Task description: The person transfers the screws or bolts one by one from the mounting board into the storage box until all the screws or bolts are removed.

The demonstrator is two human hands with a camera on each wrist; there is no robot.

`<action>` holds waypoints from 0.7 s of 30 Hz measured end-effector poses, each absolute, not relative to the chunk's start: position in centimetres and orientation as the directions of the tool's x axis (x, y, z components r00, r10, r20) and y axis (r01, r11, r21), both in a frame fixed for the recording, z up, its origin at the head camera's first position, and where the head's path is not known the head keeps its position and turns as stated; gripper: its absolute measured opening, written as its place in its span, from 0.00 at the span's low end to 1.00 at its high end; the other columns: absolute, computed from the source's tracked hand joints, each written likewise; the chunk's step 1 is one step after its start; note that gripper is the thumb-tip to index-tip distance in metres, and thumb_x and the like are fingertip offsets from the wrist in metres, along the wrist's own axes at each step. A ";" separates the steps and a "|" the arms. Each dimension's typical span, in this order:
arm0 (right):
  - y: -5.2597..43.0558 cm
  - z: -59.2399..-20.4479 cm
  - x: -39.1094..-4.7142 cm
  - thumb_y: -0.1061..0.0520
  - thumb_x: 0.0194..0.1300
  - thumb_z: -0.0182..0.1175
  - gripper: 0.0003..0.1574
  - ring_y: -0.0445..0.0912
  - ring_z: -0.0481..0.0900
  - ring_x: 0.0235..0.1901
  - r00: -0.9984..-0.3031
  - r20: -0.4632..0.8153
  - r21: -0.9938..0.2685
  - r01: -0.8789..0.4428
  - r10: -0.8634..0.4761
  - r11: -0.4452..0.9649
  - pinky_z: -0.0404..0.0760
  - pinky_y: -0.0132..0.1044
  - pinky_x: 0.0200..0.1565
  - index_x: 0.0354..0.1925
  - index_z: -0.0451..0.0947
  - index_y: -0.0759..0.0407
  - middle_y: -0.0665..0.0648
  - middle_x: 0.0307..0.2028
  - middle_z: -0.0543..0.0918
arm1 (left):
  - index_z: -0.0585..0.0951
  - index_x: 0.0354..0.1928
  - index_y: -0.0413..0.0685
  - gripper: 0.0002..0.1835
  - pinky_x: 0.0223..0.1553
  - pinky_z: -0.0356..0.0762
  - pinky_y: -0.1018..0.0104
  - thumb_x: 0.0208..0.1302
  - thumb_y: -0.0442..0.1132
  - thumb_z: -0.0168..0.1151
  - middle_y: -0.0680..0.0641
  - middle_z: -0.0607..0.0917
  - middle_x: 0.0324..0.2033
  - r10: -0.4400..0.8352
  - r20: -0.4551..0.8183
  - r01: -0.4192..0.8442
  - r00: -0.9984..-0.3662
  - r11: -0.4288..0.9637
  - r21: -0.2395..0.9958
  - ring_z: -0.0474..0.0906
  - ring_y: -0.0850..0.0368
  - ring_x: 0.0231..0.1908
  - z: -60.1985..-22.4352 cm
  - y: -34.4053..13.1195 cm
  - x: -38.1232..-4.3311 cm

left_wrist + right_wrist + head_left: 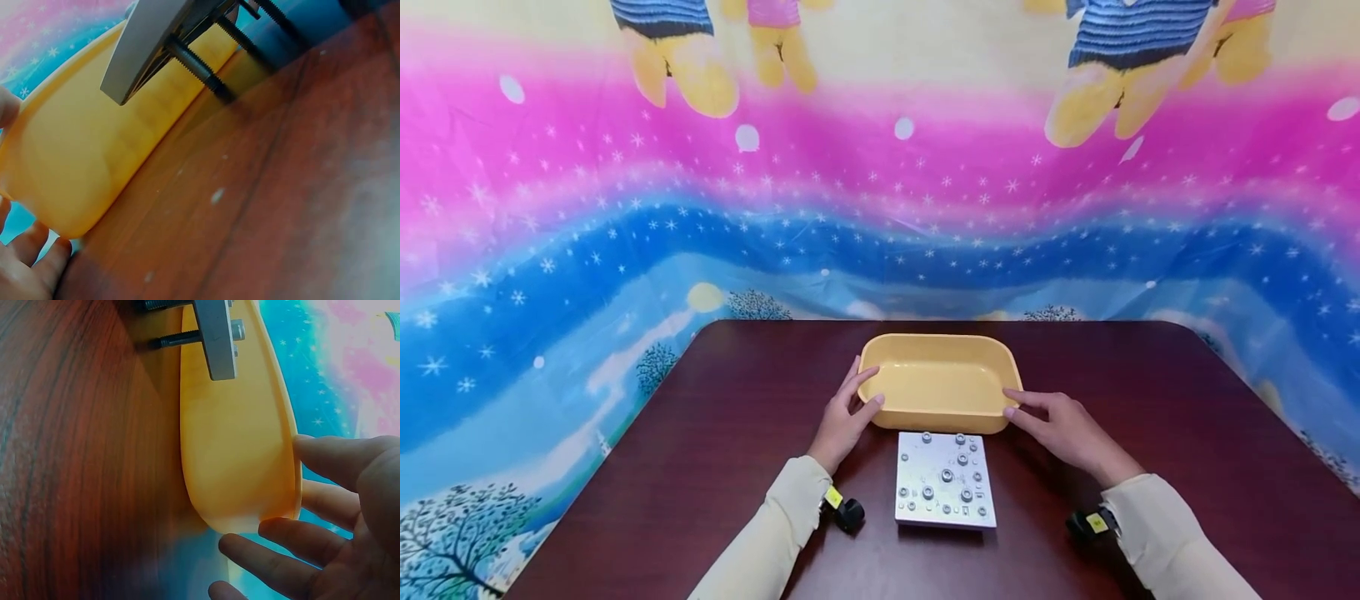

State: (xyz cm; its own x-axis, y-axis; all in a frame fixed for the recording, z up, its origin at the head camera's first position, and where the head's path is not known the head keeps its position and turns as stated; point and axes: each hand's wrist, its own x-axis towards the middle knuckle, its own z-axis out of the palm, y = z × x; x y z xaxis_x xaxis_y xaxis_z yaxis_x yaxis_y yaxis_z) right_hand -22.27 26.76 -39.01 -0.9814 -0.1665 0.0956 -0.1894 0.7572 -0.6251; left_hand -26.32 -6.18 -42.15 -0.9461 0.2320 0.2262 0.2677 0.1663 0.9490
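A yellow rectangular tray (940, 385) with rounded corners sits on the table. My left hand (841, 427) holds its left end, the thumb on the near rim and the index finger over the side. At the opposite end, my right hand (1071, 432) grips the rim between thumb and index finger; the right wrist view shows its other fingers spread along the outside of the tray (237, 444). Just in front of the tray is a square metal plate (925, 468) with several bolts set in its top. Threaded bolt shanks (194, 62) stick out underneath, holding the plate above the tabletop.
The dark reddish-brown table (737, 400) has rounded far corners. Behind it hangs a colourful cloth (880, 183) printed with snowflakes and bears. Small black wrist devices (848, 513) with yellow labels are worn at both cuffs, close to the tabletop.
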 end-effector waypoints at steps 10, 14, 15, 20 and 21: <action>26.4 -38.9 -22.5 0.37 0.65 0.59 0.35 0.59 0.74 0.57 -0.977 0.114 -0.591 -0.211 -0.178 0.779 0.74 0.56 0.54 0.63 0.74 0.55 0.65 0.59 0.77 | 0.73 0.66 0.53 0.28 0.65 0.61 0.57 0.64 0.46 0.64 0.60 0.52 0.74 0.183 0.262 0.284 -0.948 0.109 0.953 0.54 0.57 0.71 -45.4 -6.6 -28.1; 26.1 -38.3 -22.2 0.40 0.64 0.62 0.37 0.57 0.78 0.48 -0.972 0.172 -0.521 -0.228 -0.160 0.823 0.77 0.52 0.48 0.63 0.73 0.59 0.65 0.54 0.80 | 0.73 0.65 0.52 0.28 0.62 0.66 0.57 0.63 0.46 0.65 0.58 0.53 0.74 0.169 0.272 0.292 -0.947 0.108 0.950 0.61 0.55 0.68 -45.6 -6.6 -28.3; 26.0 -38.0 -22.0 0.41 0.63 0.63 0.36 0.56 0.79 0.45 -0.967 0.205 -0.500 -0.235 -0.150 0.834 0.78 0.52 0.46 0.63 0.73 0.60 0.65 0.52 0.81 | 0.73 0.65 0.52 0.28 0.62 0.66 0.58 0.63 0.46 0.66 0.59 0.54 0.74 0.165 0.271 0.291 -0.948 0.112 0.950 0.62 0.55 0.68 -45.6 -6.6 -28.4; 24.6 -37.0 -20.9 0.53 0.58 0.68 0.23 0.48 0.81 0.34 -0.934 0.334 -0.452 -0.277 -0.126 0.848 0.81 0.47 0.38 0.49 0.78 0.63 0.57 0.37 0.84 | 0.73 0.65 0.50 0.28 0.62 0.66 0.57 0.63 0.44 0.65 0.55 0.54 0.74 0.165 0.259 0.279 -0.952 0.113 0.954 0.62 0.56 0.68 -45.4 -6.4 -28.5; 24.1 -36.9 -20.6 0.55 0.58 0.68 0.19 0.46 0.80 0.31 -0.933 0.333 -0.452 -0.286 -0.138 0.845 0.80 0.44 0.36 0.45 0.79 0.62 0.55 0.33 0.83 | 0.73 0.65 0.49 0.27 0.62 0.66 0.56 0.64 0.44 0.65 0.55 0.54 0.74 0.169 0.253 0.273 -0.952 0.105 0.956 0.61 0.55 0.68 -45.3 -6.3 -28.4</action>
State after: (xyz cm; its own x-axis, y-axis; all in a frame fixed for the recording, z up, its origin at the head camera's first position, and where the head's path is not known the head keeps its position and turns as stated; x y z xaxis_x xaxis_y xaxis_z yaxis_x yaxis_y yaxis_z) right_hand -20.60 24.09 -36.87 -0.9328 -0.1379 0.3331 -0.2864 0.8446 -0.4524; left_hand -28.40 -6.35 -45.30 -0.9525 0.1695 0.2532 0.2729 0.1049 0.9563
